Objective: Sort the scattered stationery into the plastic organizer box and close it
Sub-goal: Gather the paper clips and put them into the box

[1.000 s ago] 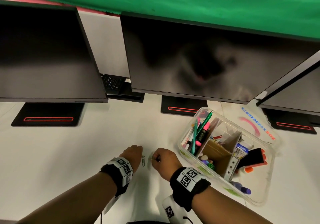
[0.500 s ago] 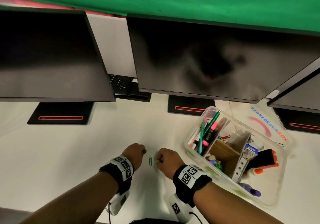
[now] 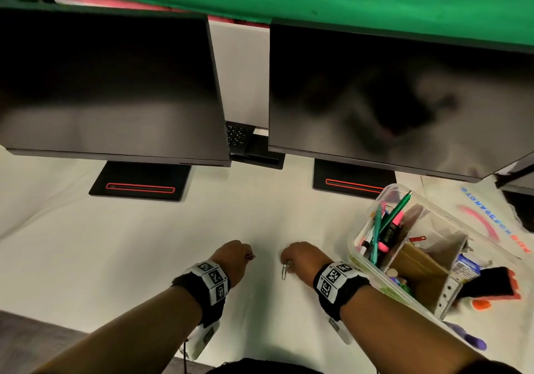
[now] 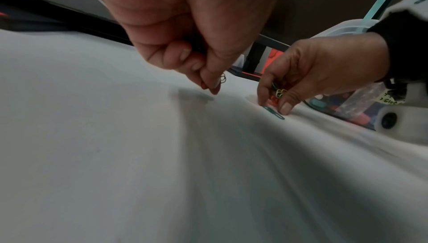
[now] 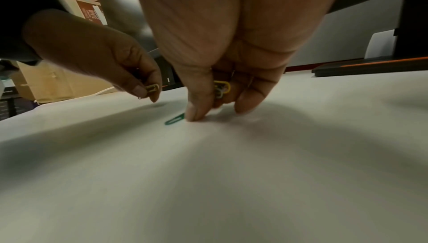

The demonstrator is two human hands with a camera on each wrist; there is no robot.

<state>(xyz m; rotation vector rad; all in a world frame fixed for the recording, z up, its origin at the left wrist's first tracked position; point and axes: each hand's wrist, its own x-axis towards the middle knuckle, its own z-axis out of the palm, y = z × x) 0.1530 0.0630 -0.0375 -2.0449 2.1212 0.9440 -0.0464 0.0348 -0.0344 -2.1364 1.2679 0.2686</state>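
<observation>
Left hand (image 3: 234,261) pinches a clip (image 5: 151,88); right hand (image 3: 304,261) holds clips (image 5: 221,87), fingertips on green clip (image 5: 174,119), lower-centre worktop (image 3: 144,243).

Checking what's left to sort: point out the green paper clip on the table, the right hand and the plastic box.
green paper clip (image 5: 174,119), right wrist view, its loop.
right hand (image 3: 300,258), head view, its back.
plastic box (image 3: 367,275), head view, near rim.

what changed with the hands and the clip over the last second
The right hand has reached the green paper clip lying on the table, fingertips now touching it. The left hand drew back slightly, still pinching clips. The organizer box stays open.
</observation>
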